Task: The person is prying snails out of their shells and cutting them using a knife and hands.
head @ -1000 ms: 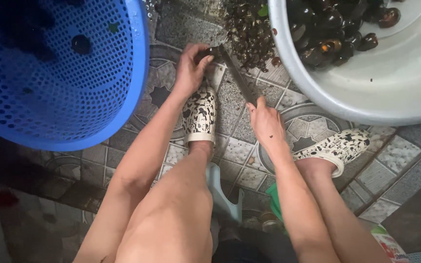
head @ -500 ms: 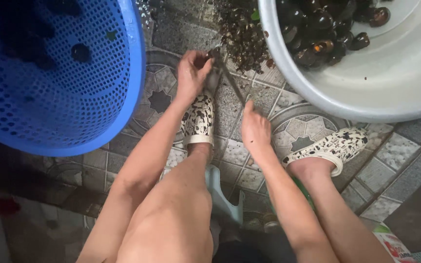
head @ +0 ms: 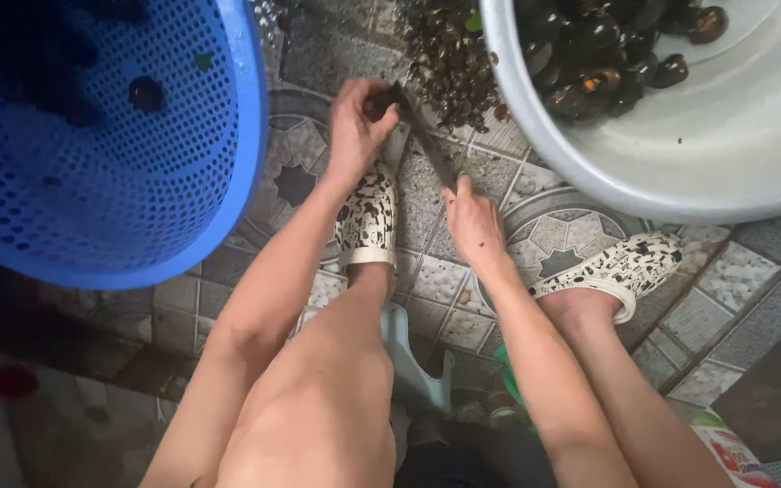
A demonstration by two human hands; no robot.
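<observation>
One colourful package [head: 732, 449] beside right foot

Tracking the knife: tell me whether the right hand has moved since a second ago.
Yes, slightly. The right hand, gripping the knife, has shifted toward the left shoe; the gap between them is narrower.

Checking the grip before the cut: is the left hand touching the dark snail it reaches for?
Touching. The head view shows the left hand with fingers curled around the dark snail, no gap between them.
</observation>
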